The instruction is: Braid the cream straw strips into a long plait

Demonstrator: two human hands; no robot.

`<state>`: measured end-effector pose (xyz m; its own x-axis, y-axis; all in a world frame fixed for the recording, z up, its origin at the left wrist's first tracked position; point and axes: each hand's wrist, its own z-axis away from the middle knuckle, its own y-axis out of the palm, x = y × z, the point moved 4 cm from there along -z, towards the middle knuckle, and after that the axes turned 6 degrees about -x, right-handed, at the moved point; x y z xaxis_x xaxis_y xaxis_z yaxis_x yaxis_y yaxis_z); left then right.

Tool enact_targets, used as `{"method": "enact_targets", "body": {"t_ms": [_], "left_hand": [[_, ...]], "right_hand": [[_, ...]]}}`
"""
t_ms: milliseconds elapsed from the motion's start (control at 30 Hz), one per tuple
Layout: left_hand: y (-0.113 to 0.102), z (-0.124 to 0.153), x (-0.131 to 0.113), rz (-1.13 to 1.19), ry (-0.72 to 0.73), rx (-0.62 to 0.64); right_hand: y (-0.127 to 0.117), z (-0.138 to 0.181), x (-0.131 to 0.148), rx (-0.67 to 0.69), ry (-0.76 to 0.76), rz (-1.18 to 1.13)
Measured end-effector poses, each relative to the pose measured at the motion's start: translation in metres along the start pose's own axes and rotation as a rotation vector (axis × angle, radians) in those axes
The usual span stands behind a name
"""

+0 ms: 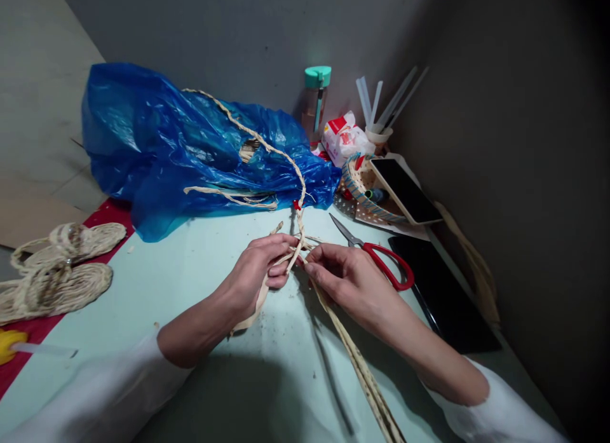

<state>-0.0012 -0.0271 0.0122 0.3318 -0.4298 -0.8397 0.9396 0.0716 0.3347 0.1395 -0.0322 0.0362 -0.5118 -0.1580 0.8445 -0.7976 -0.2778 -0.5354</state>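
A pale plant-fibre braid runs from the blue plastic bag down to my hands, where its strands part. My left hand is closed on fibre strands at the braid's lower end, with a flat strip hanging below the palm. With thumb and fingers pinched, my right hand grips a long fibre strip that stretches toward the bottom edge. Something small and red sits on the braid just above the hands. Red-handled scissors lie beside my right hand, blades partly apart.
The blue plastic bag covers the table's back left. Woven sandals lie at left near a yellow-handled tool. At right are a woven basket, a phone, a black tablet-like slab, a bottle and a cup of sticks.
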Motion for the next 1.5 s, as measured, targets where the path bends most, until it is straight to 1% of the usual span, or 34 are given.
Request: {"method": "enact_targets", "body": {"t_ms": [100,233,333,467,600,767,900,1067,1200,1267,1367,1400,1433,1500], "left_hand": [[0.004,0.003,-0.002,0.01,0.01,0.003],[0.005,0.003,-0.001,-0.06,0.015,0.028],[0.003,0.003,0.001,-0.085,0.026,0.03],[0.0,0.003,0.002,-0.119,0.067,-0.017],[-0.001,0.004,0.002,-0.161,0.055,-0.059],[0.001,0.005,0.002,-0.112,0.071,-0.034],[0.001,0.005,0.002,-0.129,0.092,-0.017],[-0.002,0.005,-0.002,-0.244,0.121,-0.084],[-0.004,0.007,-0.007,-0.404,0.155,-0.142],[-0.005,0.007,-0.009,-0.454,0.168,-0.167],[-0.007,0.006,-0.01,-0.484,0.186,-0.181],[-0.008,0.006,-0.01,-0.486,0.19,-0.176],[-0.008,0.006,-0.01,-0.485,0.194,-0.171],[-0.009,0.005,-0.01,-0.48,0.202,-0.167]], "right_hand": [[0.0,0.001,0.003,-0.025,-0.002,0.031],[0.0,0.0,0.005,-0.097,0.021,0.076],[0.002,-0.002,0.007,-0.142,-0.007,0.12],[0.004,-0.002,0.01,-0.154,-0.027,0.175],[0.005,-0.002,0.011,-0.167,-0.017,0.212],[0.006,-0.002,0.01,-0.181,-0.002,0.196],[0.005,-0.003,0.009,-0.196,-0.001,0.187],[0.007,-0.003,0.01,-0.223,-0.012,0.225],[0.005,0.0,0.015,-0.159,-0.08,0.326],[-0.004,0.001,0.017,-0.212,-0.127,0.374],[-0.02,-0.001,0.017,-0.384,-0.209,0.432],[-0.021,-0.003,0.017,-0.388,-0.232,0.445],[-0.019,-0.005,0.016,-0.351,-0.243,0.447],[-0.01,-0.009,0.013,-0.191,-0.218,0.421]]}}
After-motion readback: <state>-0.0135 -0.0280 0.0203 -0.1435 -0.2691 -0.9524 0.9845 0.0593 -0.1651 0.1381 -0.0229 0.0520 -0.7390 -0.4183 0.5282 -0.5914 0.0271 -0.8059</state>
